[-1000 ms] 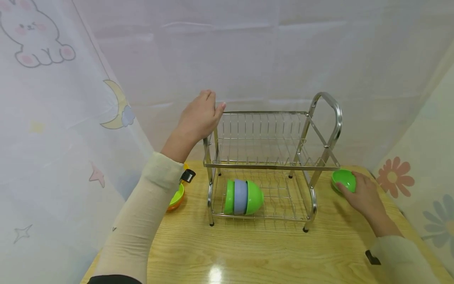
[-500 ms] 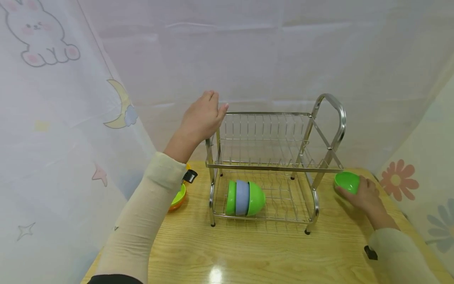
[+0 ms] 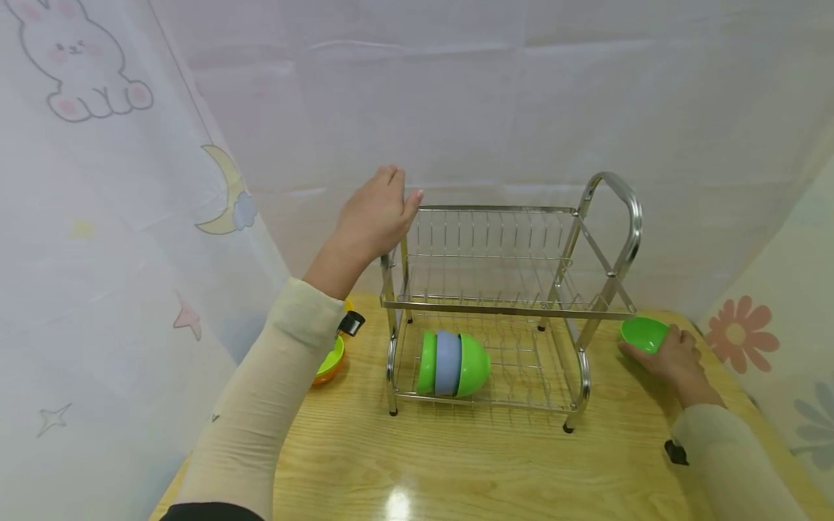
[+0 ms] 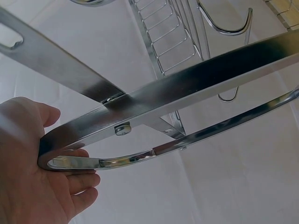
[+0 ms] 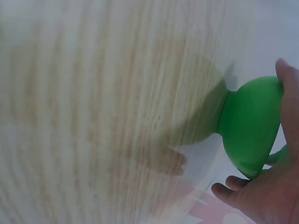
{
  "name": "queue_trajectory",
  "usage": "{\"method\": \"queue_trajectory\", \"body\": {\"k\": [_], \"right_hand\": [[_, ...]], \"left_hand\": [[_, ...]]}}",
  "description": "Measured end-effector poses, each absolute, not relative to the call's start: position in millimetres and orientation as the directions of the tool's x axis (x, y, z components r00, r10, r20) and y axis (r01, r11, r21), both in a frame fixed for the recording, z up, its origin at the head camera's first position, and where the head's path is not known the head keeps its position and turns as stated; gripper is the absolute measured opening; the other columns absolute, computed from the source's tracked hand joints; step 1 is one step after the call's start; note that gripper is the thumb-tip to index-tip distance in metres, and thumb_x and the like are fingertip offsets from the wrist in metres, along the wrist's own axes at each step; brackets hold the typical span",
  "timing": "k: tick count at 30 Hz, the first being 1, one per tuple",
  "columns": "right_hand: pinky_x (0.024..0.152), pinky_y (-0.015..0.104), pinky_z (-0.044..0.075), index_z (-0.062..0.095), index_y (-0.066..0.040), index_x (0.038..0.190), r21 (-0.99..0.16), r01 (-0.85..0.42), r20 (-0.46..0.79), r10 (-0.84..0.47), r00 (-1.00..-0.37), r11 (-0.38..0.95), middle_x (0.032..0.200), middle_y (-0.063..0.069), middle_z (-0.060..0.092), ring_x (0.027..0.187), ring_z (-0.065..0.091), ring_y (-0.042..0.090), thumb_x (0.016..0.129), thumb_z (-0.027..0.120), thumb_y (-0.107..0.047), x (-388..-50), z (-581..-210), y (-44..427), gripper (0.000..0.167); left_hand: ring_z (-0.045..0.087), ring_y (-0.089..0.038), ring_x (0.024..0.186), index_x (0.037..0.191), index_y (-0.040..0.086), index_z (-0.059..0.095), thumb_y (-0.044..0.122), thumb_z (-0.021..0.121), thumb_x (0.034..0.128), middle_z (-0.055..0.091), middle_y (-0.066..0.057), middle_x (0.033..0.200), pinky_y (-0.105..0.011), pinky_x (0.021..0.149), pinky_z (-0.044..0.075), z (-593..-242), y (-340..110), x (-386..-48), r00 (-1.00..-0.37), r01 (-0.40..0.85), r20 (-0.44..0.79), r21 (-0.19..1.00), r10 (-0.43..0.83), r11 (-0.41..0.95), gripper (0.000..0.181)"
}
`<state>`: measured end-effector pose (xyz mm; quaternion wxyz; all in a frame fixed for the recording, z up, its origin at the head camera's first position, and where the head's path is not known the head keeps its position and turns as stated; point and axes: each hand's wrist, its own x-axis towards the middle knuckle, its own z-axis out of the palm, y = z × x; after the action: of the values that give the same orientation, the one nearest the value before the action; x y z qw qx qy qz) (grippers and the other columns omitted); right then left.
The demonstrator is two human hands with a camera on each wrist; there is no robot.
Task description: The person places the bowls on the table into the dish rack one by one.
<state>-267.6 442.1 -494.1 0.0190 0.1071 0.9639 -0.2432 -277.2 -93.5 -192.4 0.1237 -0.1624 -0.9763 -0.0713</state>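
A two-tier metal dish rack stands on the wooden table. At its upper left end, my left hand grips the curved top of the side frame; the left wrist view shows the metal loop against my palm, with the thumb above and fingers below. To the right of the rack, my right hand holds a green bowl, thumb on the near side and fingers on the right. The right wrist view shows that bowl with its base at the tabletop. Some right fingers are partly hidden.
On the lower tier, two green bowls and a bluish one between them stand on edge. Beside the rack's left, partly behind my left sleeve, are yellow-green and orange bowls. Printed cloth hangs behind the table.
The head view has shifted slightly, moving everything a little rightward in it. My right forearm has swung slightly, and its fingers sit closer about the green bowl. My left hand keeps its grip.
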Motion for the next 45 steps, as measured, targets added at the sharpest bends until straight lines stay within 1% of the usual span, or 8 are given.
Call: {"method": "queue_trajectory", "body": {"k": [7,10,14,17,28,35,40,45], "right_hand": [[0.088,0.084,0.031,-0.017,0.025,0.144,-0.461,0.237,-0.108,0.211,-0.971,0.855,0.14,0.057,-0.002,0.117,0.016,0.077,0.089,0.055,-0.074,-269,-496,443,0.134],[0.085,0.082,0.035,-0.015,0.027,0.143,-0.457,0.244,-0.099,0.224,-0.969,0.855,0.139,0.056,0.0,0.116,0.018,0.075,0.088,0.055,-0.075,-268,-500,444,0.135],[0.081,0.08,0.039,-0.012,0.027,0.144,-0.467,0.25,-0.076,0.243,-0.967,0.848,0.139,0.055,0.002,0.115,0.02,0.073,0.087,0.059,-0.074,-268,-504,446,0.135],[0.08,0.079,0.039,-0.01,0.027,0.144,-0.476,0.245,-0.059,0.247,-0.967,0.845,0.14,0.055,0.001,0.116,0.02,0.073,0.087,0.061,-0.071,-268,-505,446,0.133],[0.085,0.081,0.038,-0.011,0.026,0.145,-0.475,0.24,-0.074,0.233,-0.97,0.847,0.139,0.056,0.0,0.117,0.019,0.075,0.089,0.059,-0.07,-263,-495,442,0.131],[0.088,0.082,0.036,-0.012,0.025,0.146,-0.498,0.206,-0.059,0.204,-0.977,0.842,0.144,0.055,-0.006,0.121,0.016,0.077,0.091,0.059,-0.066,-262,-480,438,0.128],[0.093,0.082,0.034,-0.01,0.026,0.145,-0.476,0.195,-0.034,0.204,-0.978,0.857,0.143,0.056,-0.004,0.122,0.017,0.076,0.092,0.061,-0.062,-262,-472,438,0.125],[0.093,0.082,0.033,-0.008,0.026,0.146,-0.477,0.169,-0.008,0.189,-0.982,0.862,0.142,0.055,0.0,0.122,0.018,0.075,0.091,0.062,-0.062,-260,-466,437,0.125]], "left_hand": [[0.025,-0.03,0.153,0.159,-0.004,0.022,0.045,0.025,0.1103,0.024,-0.017,0.165,-0.041,0.125,0.023,-194,-94,-277,-0.911,0.338,0.284,0.096,0.299,0.936,0.069],[0.024,-0.03,0.153,0.159,-0.004,0.022,0.045,0.026,0.1102,0.024,-0.017,0.165,-0.041,0.125,0.023,-194,-94,-276,-0.91,0.34,0.286,0.096,0.301,0.936,0.069],[0.024,-0.03,0.153,0.159,-0.004,0.022,0.045,0.026,0.1101,0.024,-0.017,0.165,-0.041,0.125,0.022,-193,-94,-276,-0.909,0.344,0.285,0.096,0.306,0.934,0.069],[0.024,-0.03,0.153,0.159,-0.004,0.022,0.045,0.026,0.1102,0.024,-0.017,0.165,-0.041,0.125,0.022,-193,-95,-275,-0.908,0.347,0.284,0.094,0.309,0.933,0.069],[0.024,-0.03,0.153,0.159,-0.004,0.022,0.046,0.026,0.1101,0.024,-0.017,0.165,-0.041,0.125,0.021,-194,-97,-276,-0.908,0.349,0.281,0.098,0.31,0.932,0.069],[0.024,-0.03,0.153,0.159,-0.003,0.022,0.046,0.026,0.1102,0.023,-0.016,0.165,-0.041,0.125,0.022,-195,-99,-279,-0.908,0.346,0.287,0.107,0.304,0.932,0.07],[0.023,-0.03,0.153,0.159,-0.003,0.02,0.046,0.025,0.1102,0.021,-0.016,0.166,-0.041,0.125,0.021,-196,-98,-280,-0.908,0.352,0.285,0.118,0.308,0.928,0.07],[0.022,-0.029,0.154,0.16,-0.002,0.02,0.045,0.026,0.1104,0.021,-0.016,0.166,-0.042,0.125,0.021,-197,-100,-280,-0.905,0.355,0.297,0.131,0.305,0.926,0.068]]}}
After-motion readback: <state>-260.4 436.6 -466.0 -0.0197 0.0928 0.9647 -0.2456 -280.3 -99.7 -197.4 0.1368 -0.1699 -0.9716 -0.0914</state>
